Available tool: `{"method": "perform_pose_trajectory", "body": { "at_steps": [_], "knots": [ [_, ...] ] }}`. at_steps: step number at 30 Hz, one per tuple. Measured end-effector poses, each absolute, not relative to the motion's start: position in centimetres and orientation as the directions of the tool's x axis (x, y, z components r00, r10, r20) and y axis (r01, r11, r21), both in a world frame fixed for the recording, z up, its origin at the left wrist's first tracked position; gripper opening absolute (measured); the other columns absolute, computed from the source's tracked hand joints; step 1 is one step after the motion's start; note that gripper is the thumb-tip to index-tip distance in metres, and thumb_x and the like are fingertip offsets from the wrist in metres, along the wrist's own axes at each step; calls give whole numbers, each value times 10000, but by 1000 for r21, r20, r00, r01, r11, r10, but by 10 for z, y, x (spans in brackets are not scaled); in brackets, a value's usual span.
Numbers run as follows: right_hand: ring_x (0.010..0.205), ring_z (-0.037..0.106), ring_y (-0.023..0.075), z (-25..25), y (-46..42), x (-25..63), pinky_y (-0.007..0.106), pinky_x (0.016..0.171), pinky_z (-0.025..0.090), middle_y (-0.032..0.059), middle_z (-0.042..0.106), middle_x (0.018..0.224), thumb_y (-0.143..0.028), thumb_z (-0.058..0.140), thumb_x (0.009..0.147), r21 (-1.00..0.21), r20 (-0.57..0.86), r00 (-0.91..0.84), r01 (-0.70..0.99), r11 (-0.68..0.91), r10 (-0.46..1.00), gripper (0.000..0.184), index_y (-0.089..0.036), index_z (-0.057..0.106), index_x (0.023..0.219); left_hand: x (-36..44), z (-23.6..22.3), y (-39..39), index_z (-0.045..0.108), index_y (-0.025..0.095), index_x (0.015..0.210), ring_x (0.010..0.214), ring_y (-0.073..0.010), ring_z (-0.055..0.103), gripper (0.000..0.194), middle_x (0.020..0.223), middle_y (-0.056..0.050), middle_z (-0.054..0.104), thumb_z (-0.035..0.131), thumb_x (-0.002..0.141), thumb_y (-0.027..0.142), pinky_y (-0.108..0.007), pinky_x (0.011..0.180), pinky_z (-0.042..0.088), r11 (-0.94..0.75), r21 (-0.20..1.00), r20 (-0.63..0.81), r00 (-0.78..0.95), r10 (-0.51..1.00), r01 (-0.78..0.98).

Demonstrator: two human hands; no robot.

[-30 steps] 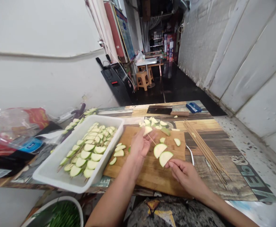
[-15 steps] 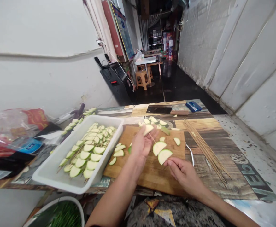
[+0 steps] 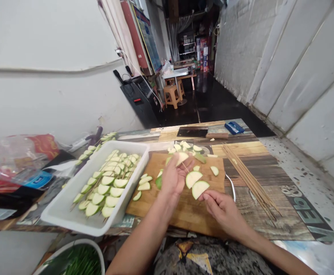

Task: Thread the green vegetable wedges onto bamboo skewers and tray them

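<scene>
In the head view my right hand [image 3: 220, 204] pinches the near end of a thin wooden skewer [image 3: 185, 167]. Two half-round vegetable slices [image 3: 194, 178], pale inside with green skin, are threaded on it near that hand. My left hand [image 3: 175, 177] is closed around another half-round slice [image 3: 181, 157] by the skewer's far end. Whether the tip has gone into that slice cannot be made out. Both hands are above a wooden cutting board [image 3: 189, 217], where loose slices [image 3: 144, 186] lie at left and a pile of them [image 3: 184, 146] sits at the back.
Left of the board stands a white tray [image 3: 98, 231] of skewered slices. Bare skewers [image 3: 249, 179] lie on the right. A cleaver [image 3: 192, 132] and a blue box [image 3: 234, 128] are at the table's back. A tub of greens [image 3: 82, 263] sits low left.
My left hand and its slice have shifted very slightly right, toward the skewer. The right hand keeps its pinch in nearly the same place; the view has tilted a little.
</scene>
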State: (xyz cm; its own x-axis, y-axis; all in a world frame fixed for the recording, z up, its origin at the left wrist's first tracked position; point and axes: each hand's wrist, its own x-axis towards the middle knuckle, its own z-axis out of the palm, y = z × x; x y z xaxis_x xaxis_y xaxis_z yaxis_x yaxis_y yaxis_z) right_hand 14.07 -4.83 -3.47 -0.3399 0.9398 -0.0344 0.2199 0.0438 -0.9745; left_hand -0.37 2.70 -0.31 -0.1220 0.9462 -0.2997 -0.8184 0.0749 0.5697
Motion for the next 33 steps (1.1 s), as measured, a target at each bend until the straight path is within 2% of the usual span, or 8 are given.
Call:
{"method": "perform_pose_trajectory", "body": {
  "at_steps": [6,11,18,25,33],
  "knots": [
    [452,269,74,-34,-48,140,208,430,193,-71,302,500,-412,395,879,-973,-41,-327,227,36,944,327,-144,561,789,-4,-5,25,606,114,908,875,-200,649,152,901,-107,687,541,816,218,-468,913,445,100,549,-283,-72,956,-830],
    [459,278,77,-32,-46,142,213,438,200,-65,307,507,-422,384,879,-966,-25,-329,251,62,944,343,-145,567,794,-9,-2,24,609,111,906,870,-213,650,301,850,-106,689,494,842,382,-472,881,468,123,505,-286,-30,958,-854],
    [462,279,85,-33,-49,144,213,442,212,-65,299,503,-436,388,873,-967,-47,-337,253,42,940,348,-149,572,803,-6,-2,21,600,110,900,867,-196,651,168,877,-98,687,551,814,246,-437,881,475,38,569,-255,-133,958,-822],
    [464,299,85,-31,-50,143,208,444,226,-60,323,509,-415,385,876,-956,-27,-319,286,69,947,344,-151,586,786,-3,-2,20,598,136,819,845,-190,656,100,864,-80,683,566,797,228,-415,886,474,17,629,-230,-166,959,-777],
    [464,317,83,-32,-51,142,201,433,236,-53,336,511,-400,382,881,-956,2,-305,279,91,952,340,-150,588,778,1,-4,19,627,147,806,814,-193,656,124,852,-75,680,563,797,252,-376,853,497,-18,681,-200,-209,957,-732]
  ]
}}
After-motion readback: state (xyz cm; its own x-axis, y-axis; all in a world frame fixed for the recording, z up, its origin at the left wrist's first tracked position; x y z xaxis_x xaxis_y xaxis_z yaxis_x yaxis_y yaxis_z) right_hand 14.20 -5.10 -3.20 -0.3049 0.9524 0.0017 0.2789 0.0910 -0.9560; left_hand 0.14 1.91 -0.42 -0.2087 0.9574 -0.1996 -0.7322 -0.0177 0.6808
